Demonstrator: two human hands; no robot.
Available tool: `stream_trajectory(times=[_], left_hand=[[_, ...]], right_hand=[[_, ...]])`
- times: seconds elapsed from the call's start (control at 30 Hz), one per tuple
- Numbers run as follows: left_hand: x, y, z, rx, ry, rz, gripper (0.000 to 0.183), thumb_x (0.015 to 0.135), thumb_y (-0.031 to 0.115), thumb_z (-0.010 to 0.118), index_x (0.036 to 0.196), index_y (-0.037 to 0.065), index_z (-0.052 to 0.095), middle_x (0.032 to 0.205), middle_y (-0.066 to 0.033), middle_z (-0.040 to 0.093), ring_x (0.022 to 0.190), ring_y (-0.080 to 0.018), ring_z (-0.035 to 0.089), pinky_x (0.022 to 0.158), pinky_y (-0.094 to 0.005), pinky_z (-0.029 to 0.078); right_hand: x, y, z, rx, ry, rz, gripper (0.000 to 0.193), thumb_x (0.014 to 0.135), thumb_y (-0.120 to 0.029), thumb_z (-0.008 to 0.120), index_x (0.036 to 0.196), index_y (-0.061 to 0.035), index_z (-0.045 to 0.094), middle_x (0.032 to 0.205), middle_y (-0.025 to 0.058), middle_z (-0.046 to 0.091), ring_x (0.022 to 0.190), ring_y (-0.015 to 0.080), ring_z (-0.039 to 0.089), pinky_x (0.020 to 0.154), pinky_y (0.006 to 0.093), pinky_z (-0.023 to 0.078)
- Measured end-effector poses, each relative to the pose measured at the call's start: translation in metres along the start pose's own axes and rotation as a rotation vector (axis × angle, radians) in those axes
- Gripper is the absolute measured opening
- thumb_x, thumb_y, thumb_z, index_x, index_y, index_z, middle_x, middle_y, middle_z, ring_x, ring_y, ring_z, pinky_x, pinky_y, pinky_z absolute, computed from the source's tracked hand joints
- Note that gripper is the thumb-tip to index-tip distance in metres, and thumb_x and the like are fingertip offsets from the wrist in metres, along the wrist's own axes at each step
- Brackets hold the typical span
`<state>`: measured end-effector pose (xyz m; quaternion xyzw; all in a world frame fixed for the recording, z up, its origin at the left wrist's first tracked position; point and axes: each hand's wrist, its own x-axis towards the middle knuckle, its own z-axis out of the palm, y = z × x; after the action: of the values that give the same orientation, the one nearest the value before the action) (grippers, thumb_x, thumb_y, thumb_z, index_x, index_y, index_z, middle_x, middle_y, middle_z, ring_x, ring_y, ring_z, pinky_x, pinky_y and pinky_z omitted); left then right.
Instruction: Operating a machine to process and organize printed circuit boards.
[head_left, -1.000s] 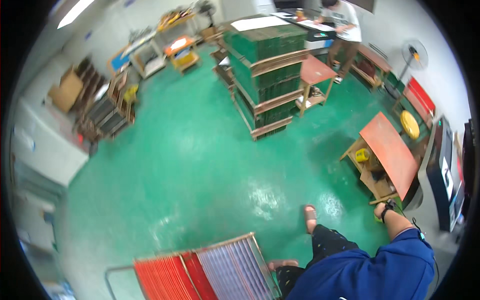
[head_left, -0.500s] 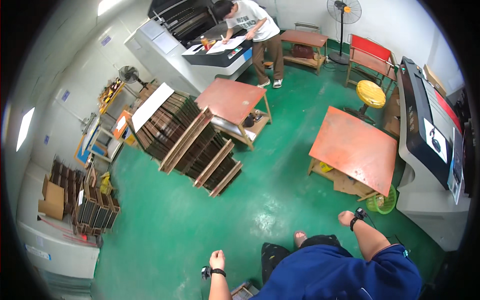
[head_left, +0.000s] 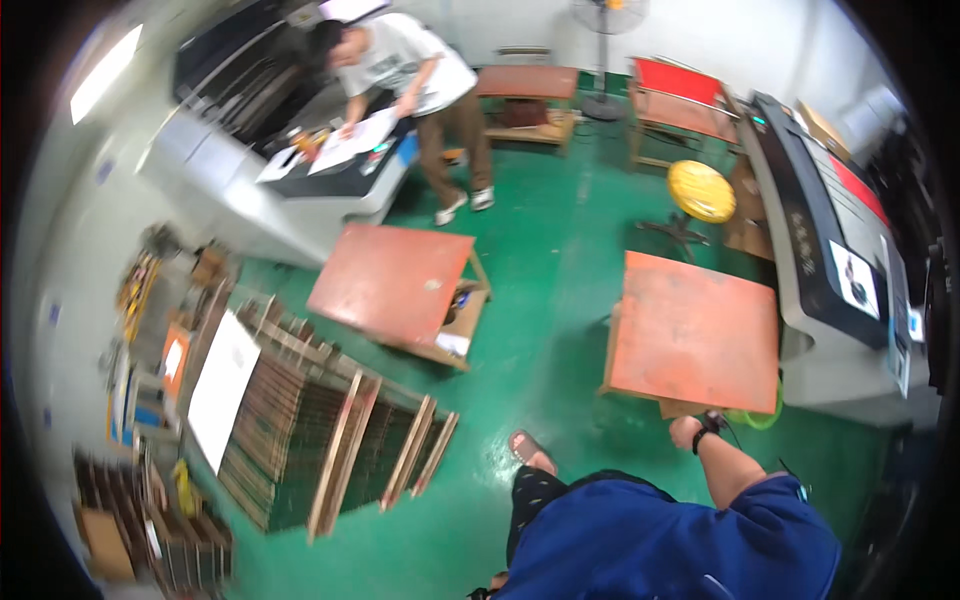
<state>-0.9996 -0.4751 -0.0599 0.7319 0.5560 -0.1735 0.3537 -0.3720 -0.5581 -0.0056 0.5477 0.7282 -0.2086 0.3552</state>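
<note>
My right hand (head_left: 685, 432) hangs in front of me, its fingers curled and nothing visible in them. A black strap with a small device circles that wrist. Just beyond it is the near edge of an orange-topped table (head_left: 695, 330), with a green basket (head_left: 757, 416) beside the table's legs. Of my left hand (head_left: 498, 580) only a sliver shows at the lower edge, beside my blue shirt; its fingers are hidden. The stack of wood-framed screens (head_left: 290, 430), with a white sheet (head_left: 224, 390) on its side, stands to the left, apart from both hands.
Ahead on the left is another red-topped table (head_left: 395, 285). A person (head_left: 410, 90) leans over papers at a large machine (head_left: 250, 200). A yellow stool (head_left: 701, 192) and a grey-black machine (head_left: 830, 240) stand on the right, a fan (head_left: 604, 60) at the back.
I have stepped forward, and my view has swung: the screen stack and tables now appear nearer. My left hand has dropped almost out of view; my right hand is now close to the orange-topped table.
</note>
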Motion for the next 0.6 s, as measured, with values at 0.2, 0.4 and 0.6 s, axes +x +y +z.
stream_trajectory(times=[0.2,0.4,0.6], left_hand=[[0.186,0.100,-0.201,0.015,-0.036,0.132,0.034,0.086,0.033,0.051,0.080,0.001,0.062,0.077,-0.0175,0.064,0.069,-0.0323,0.061,0.067,-0.0419,0.048],[0.343,0.349,-0.373,-0.470,-0.002,0.358,0.025,0.091,0.026,0.056,0.092,0.002,0.062,0.076,-0.0037,0.063,0.069,-0.0125,0.058,0.064,-0.0288,0.048],[0.439,0.377,-0.457,-0.658,0.053,0.195,0.019,0.094,0.016,0.052,0.094,-0.002,0.058,0.082,-0.0069,0.063,0.071,-0.0138,0.058,0.065,-0.0281,0.050]], right_hand=[[0.068,0.065,-0.042,1.193,0.317,0.622,0.026,0.085,-0.024,0.048,0.088,-0.0035,0.063,0.080,0.0068,0.065,0.068,0.0205,0.060,0.062,0.0347,0.050],[0.048,0.071,-0.126,1.377,0.295,0.793,0.027,0.087,-0.019,0.046,0.102,-0.0047,0.064,0.093,0.0091,0.066,0.082,0.0185,0.064,0.069,0.0327,0.052],[0.112,0.116,-0.045,1.322,-0.226,0.597,0.023,0.088,-0.019,0.045,0.098,-0.0092,0.063,0.096,0.0046,0.066,0.086,0.0148,0.064,0.064,0.0352,0.053]])
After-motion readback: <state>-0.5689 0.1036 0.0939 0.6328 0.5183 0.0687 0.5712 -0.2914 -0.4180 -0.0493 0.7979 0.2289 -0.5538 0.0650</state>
